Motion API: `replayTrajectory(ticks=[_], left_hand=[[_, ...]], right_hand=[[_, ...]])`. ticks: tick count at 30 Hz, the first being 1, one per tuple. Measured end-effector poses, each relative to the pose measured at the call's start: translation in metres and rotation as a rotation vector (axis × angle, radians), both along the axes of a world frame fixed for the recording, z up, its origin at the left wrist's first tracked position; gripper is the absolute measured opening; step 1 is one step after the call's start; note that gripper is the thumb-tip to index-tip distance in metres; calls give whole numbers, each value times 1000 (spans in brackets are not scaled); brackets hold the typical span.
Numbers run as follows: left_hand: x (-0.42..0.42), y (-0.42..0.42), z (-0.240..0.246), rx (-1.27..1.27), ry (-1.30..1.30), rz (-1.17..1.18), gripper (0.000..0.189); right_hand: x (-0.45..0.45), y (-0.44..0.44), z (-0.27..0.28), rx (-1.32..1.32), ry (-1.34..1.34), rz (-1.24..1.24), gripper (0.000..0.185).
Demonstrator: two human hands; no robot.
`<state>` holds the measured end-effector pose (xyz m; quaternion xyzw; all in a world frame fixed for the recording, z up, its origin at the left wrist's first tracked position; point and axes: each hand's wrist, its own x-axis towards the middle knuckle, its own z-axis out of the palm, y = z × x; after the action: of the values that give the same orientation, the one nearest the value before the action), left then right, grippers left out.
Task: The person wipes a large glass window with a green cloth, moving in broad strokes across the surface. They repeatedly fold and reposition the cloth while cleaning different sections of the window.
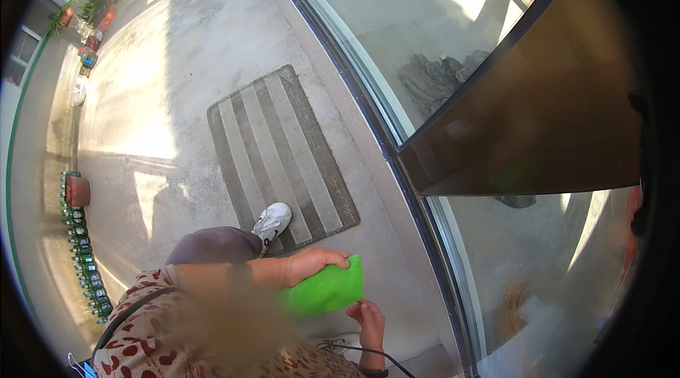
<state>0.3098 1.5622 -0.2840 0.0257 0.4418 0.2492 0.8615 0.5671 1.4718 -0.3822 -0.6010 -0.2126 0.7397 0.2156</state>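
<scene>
My left hand (319, 264) grips a folded bright green cloth (332, 288) by its upper edge, thumb on top. At the cloth's lower right corner, my right hand (369, 319) pinches the edge between its fingertips. The cloth hangs between the two hands in front of my body, above the concrete floor. Its left end is blurred. A white shoe (273, 221) rests on the edge of a striped grey doormat (281, 149). Another shoe shows partly below the cloth, and a black cord passes near my right wrist.
Tall glass panes (451, 22) and a dark brown panel (531, 96) stand on the right in a dark metal frame (396, 160). Along the left wall are green bottles (87, 272) in a row, a terracotta pot (78, 191) and potted plants (97, 1).
</scene>
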Motion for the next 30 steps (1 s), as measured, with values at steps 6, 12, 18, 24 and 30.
replayTrajectory(ticks=[6, 12, 18, 24, 30], left_hand=[[19, -47, -2, -251, 26, -24, 33], [42, -84, -11, -377, -38, -8, 33], [43, -102, -13, -377, -14, -50, 30], [25, -113, -25, -411, -99, 74, 26], [-9, -142, -26, -509, -152, 295, 27]], right_hand=[[-22, -56, 2, -63, 133, -60, 27], [-38, -121, -39, 354, -121, 372, 39], [-9, -113, -15, 294, -188, 574, 36], [-19, -32, 65, -97, -101, 158, 25], [-47, 14, 142, -86, -134, 362, 25]])
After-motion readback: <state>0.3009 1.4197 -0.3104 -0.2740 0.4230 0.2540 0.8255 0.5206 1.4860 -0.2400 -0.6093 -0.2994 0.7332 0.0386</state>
